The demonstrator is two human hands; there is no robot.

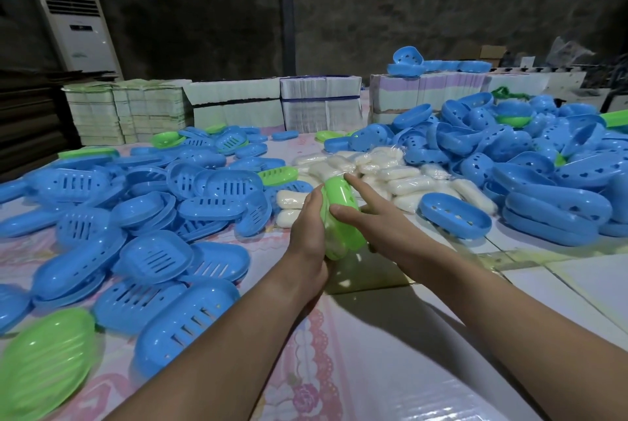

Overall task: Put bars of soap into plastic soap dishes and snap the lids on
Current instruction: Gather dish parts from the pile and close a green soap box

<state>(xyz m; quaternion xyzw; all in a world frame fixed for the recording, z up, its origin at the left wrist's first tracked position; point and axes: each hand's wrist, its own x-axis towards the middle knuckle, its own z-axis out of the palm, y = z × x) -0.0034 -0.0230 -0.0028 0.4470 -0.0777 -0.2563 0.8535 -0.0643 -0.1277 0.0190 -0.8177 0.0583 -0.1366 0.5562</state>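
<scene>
Nearest us, a green lid (40, 366) lies lower left. At centre, our left hand (307, 233) grips the green soap dish (341, 217) above the table (373, 352); our right hand (370, 217) clasps it, forefinger extended.

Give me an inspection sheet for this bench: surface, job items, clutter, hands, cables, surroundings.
Surface: table under a pink floral cover.
Job items: green dish held on edge, soap seemingly inside; wrapped soaps heaped behind; blue slotted parts on the left, blue dotted parts on the right.
Clutter: green shell at near left.
Hands: left hand grips the dish; right hand holds it, index finger out.
Cables: nothing seen.
Surroundings: paper stacks, air conditioner, dark wall.
</scene>
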